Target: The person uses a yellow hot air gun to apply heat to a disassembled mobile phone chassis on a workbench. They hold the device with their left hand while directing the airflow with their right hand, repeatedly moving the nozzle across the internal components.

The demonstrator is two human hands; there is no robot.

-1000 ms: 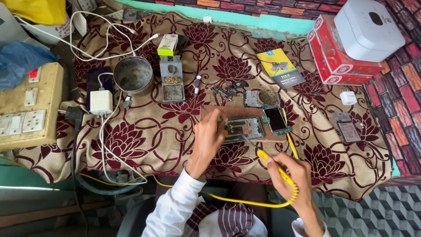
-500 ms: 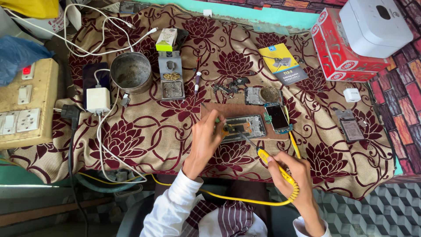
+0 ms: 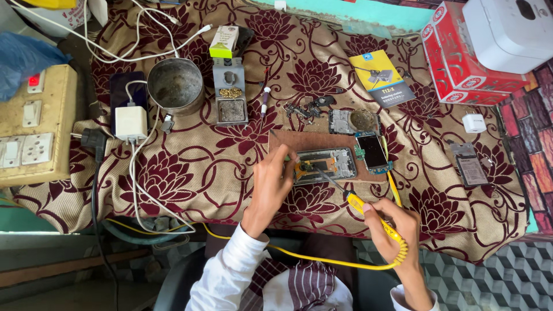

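My left hand (image 3: 271, 187) pins the opened phone (image 3: 324, 165) flat on its wooden board (image 3: 322, 141), steadying it; my right hand (image 3: 391, 224) clamps the yellow soldering iron (image 3: 368, 213), tip angled onto the phone's exposed innards.

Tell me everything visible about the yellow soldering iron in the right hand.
The soldering iron has a yellow handle, looking like plastic, and a thin dark metal shaft. It lies tilted, tip up-left over the opened phone on the brown board; contact cannot be told. The right hand grips the handle. A yellow cord loops from its rear toward the left. The left hand steadies the phone.
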